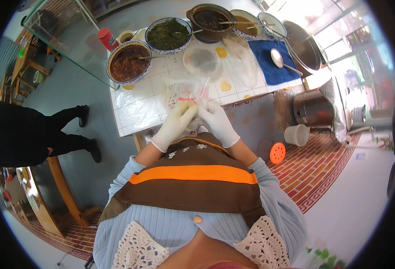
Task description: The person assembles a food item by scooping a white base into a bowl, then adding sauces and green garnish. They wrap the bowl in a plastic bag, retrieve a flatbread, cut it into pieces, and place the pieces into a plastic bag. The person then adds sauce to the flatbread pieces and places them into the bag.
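Observation:
My left hand (176, 124), in a white glove, is closed on the top of a clear plastic bag (184, 93) with red print. Against it, my right hand (220, 122), gloved the same way, pinches the bag too. The two hands meet at the near edge of the white tiled table (139, 112). Part of the bag lies beyond my fingers on the tiles, and what it holds cannot be made out. Just past it sits a round translucent plastic tub (202, 62).
Along the far side stand a bowl of red chili sauce (129, 62), a bowl of chopped greens (168, 36), a dark clay pot (211, 22) and a large metal pot (303, 47). A ladle (277, 58) lies on a blue cloth (269, 74). At left stands a person in black (22, 132).

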Action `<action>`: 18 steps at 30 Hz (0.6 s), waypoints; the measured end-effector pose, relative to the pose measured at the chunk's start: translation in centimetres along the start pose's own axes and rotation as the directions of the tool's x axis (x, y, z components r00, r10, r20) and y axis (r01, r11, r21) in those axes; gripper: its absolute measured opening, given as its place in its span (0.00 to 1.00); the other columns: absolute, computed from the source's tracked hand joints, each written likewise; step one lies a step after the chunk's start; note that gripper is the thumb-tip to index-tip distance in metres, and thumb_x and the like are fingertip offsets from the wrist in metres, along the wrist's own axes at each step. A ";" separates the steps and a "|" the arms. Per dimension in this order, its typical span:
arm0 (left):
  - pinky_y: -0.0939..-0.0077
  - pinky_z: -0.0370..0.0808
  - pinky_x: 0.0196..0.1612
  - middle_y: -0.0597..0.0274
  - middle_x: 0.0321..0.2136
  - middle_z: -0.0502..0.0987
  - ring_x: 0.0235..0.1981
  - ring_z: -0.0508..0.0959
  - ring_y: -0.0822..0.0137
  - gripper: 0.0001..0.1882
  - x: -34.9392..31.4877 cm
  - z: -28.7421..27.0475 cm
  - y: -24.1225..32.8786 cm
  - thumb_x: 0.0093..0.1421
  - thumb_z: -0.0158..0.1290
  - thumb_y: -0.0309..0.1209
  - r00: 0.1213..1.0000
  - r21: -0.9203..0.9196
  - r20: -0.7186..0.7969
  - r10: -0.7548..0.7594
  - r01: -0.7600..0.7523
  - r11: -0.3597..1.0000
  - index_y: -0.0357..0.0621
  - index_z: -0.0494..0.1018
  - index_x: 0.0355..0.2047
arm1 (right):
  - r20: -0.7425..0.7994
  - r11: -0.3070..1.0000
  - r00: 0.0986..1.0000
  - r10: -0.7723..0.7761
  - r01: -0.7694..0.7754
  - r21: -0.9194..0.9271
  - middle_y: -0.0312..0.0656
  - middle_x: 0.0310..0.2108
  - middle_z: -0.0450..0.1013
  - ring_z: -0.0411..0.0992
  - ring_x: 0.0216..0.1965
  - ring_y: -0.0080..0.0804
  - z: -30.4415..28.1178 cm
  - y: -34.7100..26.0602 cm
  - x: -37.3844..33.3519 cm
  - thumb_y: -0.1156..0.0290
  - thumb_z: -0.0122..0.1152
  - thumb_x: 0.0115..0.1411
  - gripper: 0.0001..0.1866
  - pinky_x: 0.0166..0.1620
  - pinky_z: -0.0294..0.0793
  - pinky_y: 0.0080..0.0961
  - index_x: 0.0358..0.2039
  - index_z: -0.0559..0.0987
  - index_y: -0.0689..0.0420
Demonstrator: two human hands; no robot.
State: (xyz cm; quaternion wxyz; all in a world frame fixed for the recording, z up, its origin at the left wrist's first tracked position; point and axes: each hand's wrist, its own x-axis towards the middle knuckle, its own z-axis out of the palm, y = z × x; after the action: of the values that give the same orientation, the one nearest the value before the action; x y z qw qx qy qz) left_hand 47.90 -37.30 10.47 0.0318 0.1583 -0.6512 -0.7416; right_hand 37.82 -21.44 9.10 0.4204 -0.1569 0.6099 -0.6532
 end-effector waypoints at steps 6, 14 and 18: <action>0.81 0.74 0.35 0.68 0.30 0.78 0.31 0.76 0.78 0.10 2.1 1.0 1.3 0.72 0.56 0.32 0.945 -0.103 0.262 -0.199 0.232 0.967 0.41 0.74 0.34 | 0.249 0.929 0.966 0.073 -0.156 0.335 0.37 0.36 0.79 0.77 0.32 0.25 -5.2 -2.9 1.4 0.69 0.62 0.70 0.09 0.36 0.78 0.22 0.43 0.80 0.61; 0.79 0.77 0.40 0.66 0.33 0.79 0.33 0.79 0.76 0.08 3.4 5.1 0.1 0.72 0.55 0.30 0.992 -0.009 0.064 -0.105 0.106 0.994 0.37 0.77 0.42 | 0.324 0.953 0.897 0.302 -0.277 -0.122 0.39 0.27 0.81 0.79 0.30 0.24 -8.3 -4.1 3.5 0.65 0.61 0.71 0.14 0.32 0.78 0.24 0.36 0.84 0.64; 0.78 0.77 0.41 0.65 0.34 0.80 0.35 0.79 0.77 0.06 3.0 4.6 1.0 0.72 0.54 0.28 0.985 0.028 -0.171 -0.035 0.041 0.999 0.38 0.77 0.40 | 0.329 0.956 0.941 0.084 0.016 -0.292 0.39 0.29 0.83 0.80 0.30 0.26 -10.2 -4.3 3.8 0.65 0.63 0.68 0.13 0.35 0.78 0.24 0.40 0.87 0.61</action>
State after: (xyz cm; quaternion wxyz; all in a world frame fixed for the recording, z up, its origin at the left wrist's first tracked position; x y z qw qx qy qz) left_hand 43.64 -33.79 11.29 0.0708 0.2341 -0.6543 -0.7156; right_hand 26.73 -17.91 9.78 0.5023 -0.3159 0.6207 -0.5124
